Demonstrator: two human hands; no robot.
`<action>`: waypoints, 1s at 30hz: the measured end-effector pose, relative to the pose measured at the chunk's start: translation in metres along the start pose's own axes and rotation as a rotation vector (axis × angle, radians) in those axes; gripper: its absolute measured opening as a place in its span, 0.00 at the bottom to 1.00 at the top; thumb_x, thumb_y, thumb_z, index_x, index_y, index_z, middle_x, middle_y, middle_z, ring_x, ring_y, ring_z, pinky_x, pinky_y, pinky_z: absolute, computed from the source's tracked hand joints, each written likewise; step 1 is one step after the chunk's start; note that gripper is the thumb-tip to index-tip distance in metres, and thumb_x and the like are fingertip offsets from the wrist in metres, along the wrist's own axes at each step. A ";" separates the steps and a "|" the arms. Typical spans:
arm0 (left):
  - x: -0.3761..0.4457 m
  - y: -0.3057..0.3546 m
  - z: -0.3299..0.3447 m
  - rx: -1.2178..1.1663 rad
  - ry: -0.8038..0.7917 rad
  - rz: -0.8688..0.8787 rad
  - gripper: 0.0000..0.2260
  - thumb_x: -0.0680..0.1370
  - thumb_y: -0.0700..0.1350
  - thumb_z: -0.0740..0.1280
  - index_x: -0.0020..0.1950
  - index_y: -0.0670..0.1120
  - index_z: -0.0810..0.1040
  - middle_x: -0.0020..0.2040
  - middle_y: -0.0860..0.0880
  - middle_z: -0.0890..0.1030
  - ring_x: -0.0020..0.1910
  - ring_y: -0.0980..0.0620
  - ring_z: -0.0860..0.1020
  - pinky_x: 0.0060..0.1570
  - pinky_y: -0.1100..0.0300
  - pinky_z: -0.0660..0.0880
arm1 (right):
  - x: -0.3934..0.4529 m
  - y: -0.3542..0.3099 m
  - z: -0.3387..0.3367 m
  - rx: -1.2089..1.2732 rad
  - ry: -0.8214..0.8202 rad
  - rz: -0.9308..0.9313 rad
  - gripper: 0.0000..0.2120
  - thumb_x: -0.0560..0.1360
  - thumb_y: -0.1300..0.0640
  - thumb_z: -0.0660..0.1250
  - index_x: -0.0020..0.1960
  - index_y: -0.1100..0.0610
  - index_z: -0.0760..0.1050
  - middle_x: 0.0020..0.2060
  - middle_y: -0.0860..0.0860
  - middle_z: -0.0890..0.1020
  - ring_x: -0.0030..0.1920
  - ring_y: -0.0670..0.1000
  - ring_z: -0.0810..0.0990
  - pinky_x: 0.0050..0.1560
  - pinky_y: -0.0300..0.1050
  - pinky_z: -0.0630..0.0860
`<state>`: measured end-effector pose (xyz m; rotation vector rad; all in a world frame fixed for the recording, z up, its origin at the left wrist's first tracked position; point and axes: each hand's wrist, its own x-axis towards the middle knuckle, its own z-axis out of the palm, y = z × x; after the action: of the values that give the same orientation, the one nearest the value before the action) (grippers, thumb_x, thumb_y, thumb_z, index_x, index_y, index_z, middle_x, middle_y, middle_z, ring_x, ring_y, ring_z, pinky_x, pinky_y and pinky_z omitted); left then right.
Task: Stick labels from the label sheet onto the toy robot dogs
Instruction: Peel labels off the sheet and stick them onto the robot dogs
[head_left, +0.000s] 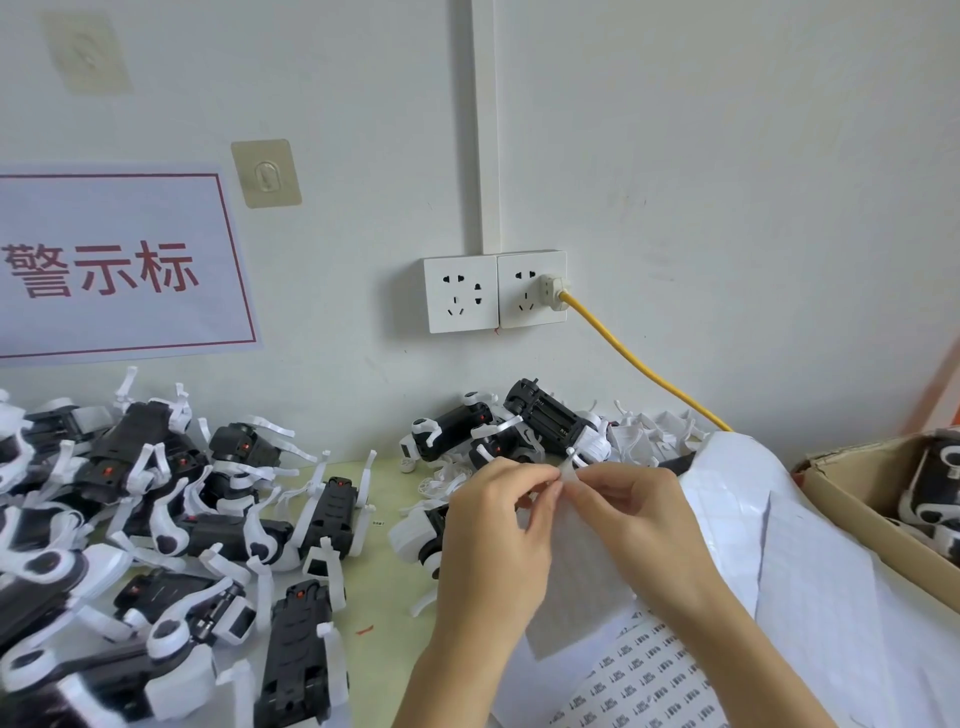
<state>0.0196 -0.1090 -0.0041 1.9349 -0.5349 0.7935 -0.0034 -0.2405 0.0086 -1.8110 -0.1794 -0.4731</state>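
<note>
Both hands meet at the middle of the view, above the table. My left hand (496, 530) and my right hand (631, 512) pinch the top edge of a translucent white sheet (576, 582) between fingertips, the sheet hanging down between my wrists. Under my forearms lies a printed label sheet (644, 680) with rows of small black labels. Black-and-white toy robot dogs (171, 519) lie piled on the left, many on their backs. More toy dogs (498, 426) lie against the wall behind my hands.
Large white backing sheets (810, 561) are heaped at the right. A cardboard box (857, 519) holding more toy dogs stands at the far right. A yellow cable (639, 364) runs from the wall sockets (493, 291) down behind the sheets. A red-lettered sign (119, 265) hangs at left.
</note>
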 end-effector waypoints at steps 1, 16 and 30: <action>0.000 0.000 0.000 -0.006 -0.001 0.005 0.06 0.77 0.38 0.72 0.49 0.48 0.87 0.42 0.56 0.83 0.42 0.59 0.79 0.42 0.65 0.75 | 0.001 0.000 0.000 0.029 0.018 0.016 0.10 0.78 0.62 0.69 0.41 0.54 0.86 0.37 0.48 0.87 0.42 0.47 0.85 0.44 0.38 0.78; -0.001 0.003 -0.002 0.161 -0.095 0.026 0.05 0.80 0.42 0.69 0.47 0.46 0.85 0.41 0.52 0.83 0.42 0.52 0.79 0.45 0.53 0.75 | 0.001 0.001 0.001 -0.050 0.054 -0.024 0.14 0.75 0.65 0.70 0.35 0.51 0.84 0.32 0.45 0.85 0.36 0.42 0.84 0.37 0.29 0.74; -0.001 0.003 -0.004 0.144 -0.123 0.008 0.06 0.79 0.43 0.69 0.42 0.44 0.81 0.37 0.51 0.80 0.38 0.50 0.77 0.42 0.49 0.74 | -0.001 -0.004 0.002 -0.095 0.032 -0.077 0.16 0.74 0.67 0.70 0.34 0.49 0.84 0.31 0.44 0.85 0.34 0.41 0.84 0.36 0.29 0.75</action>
<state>0.0162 -0.1070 -0.0016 2.1254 -0.5726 0.7386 -0.0052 -0.2377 0.0110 -1.8932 -0.2086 -0.5733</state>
